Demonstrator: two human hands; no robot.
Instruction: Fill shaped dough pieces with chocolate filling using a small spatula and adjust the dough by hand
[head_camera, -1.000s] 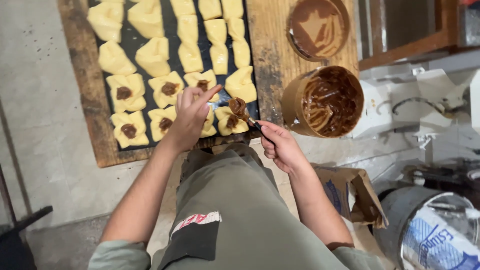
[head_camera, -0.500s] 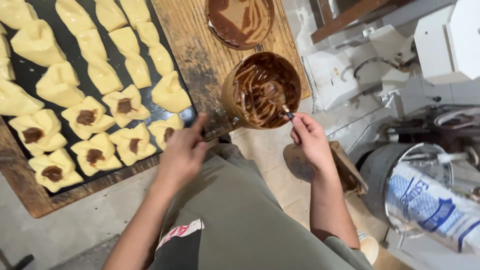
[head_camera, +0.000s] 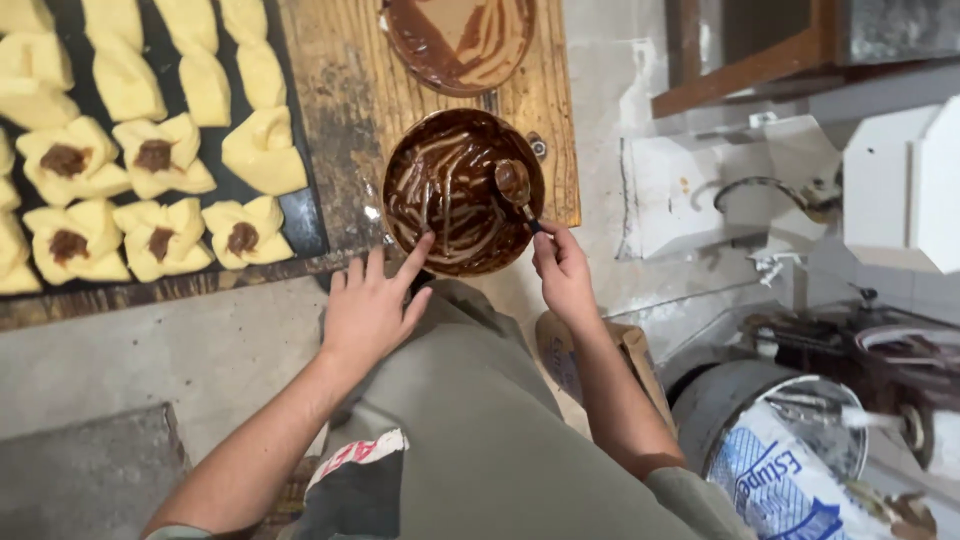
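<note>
The right hand (head_camera: 562, 272) is pinching a spoon (head_camera: 514, 184) by its handle between thumb and curled fingers, and the spoon's bowl is sitting loaded inside the tub (head_camera: 462, 190) of brown filling. The left hand (head_camera: 368, 308) is lying open with fingers spread, gripping nothing, its forefinger touching the tub's near rim. The tub is standing on a wooden board (head_camera: 345, 120), just right of a dark tray (head_camera: 300, 205) carrying pale dough pieces (head_camera: 160, 155), some dabbed with filling. A smeared lid (head_camera: 460, 40) is lying on the board beyond the tub.
</note>
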